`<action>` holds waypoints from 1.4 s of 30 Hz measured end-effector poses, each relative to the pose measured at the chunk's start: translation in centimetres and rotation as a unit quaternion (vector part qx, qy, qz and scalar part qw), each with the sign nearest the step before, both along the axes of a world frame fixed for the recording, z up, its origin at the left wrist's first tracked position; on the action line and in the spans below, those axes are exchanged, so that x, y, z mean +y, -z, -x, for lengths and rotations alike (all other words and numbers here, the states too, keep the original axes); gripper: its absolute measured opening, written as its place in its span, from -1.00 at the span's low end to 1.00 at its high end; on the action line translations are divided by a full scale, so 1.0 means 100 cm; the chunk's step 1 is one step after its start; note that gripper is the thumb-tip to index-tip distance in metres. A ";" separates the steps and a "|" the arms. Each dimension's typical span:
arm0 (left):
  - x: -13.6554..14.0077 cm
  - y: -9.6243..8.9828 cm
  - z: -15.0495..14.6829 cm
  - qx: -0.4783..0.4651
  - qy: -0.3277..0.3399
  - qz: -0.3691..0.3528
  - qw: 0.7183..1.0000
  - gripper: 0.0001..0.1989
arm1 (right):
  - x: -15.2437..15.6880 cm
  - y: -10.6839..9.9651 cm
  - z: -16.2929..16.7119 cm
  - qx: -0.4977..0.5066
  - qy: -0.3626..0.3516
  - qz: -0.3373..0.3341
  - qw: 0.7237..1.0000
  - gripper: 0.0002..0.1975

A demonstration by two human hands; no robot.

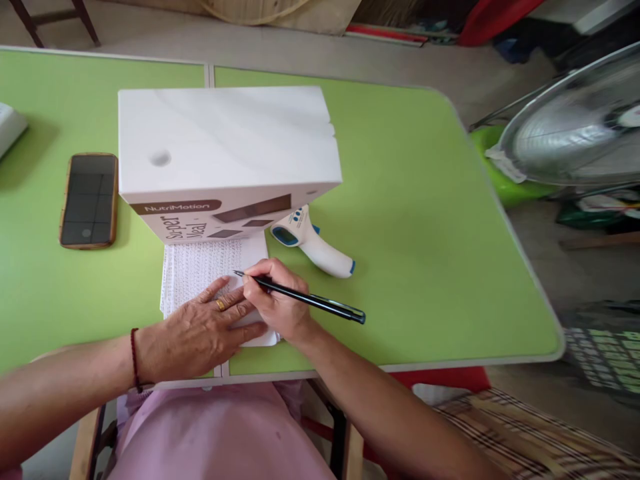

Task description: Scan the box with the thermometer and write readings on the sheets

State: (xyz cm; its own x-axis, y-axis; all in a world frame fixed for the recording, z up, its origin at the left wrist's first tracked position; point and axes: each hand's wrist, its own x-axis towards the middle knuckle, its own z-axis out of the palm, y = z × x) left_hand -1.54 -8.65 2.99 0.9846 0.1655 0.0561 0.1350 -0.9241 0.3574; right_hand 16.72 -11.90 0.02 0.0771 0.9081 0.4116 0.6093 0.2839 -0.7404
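Under my hands lies a stack of white paper (207,263) covered in rows of small handwriting, its far end beneath or behind a box. My left hand (200,333) rests flat on the sheets, fingers stretched out, a gold ring on one finger. In my right hand (280,300) is a black pen (320,303), pinched near its tip, which points left over the page. Whether the tip touches the paper I cannot tell. Just beyond my right hand lies a white and blue infrared thermometer (315,243). The white NutriMotion box (225,140) stands right behind the paper.
A smartphone (90,200) in a brown-edged case lies left of the box on the green table (425,233). Part of a white object (10,128) shows at the far left. Beyond the table's right edge stands a fan (575,127).
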 end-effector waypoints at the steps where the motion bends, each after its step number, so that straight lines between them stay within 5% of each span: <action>1: 0.000 0.000 0.000 0.000 0.001 -0.001 1.000 -0.63 | 0.000 0.000 0.000 -0.003 0.000 -0.001 1.000 -0.92; 42: 0.004 -0.006 0.000 0.019 0.001 0.015 1.000 -0.59 | 0.000 0.002 0.001 -0.002 0.026 -0.014 1.000 -0.91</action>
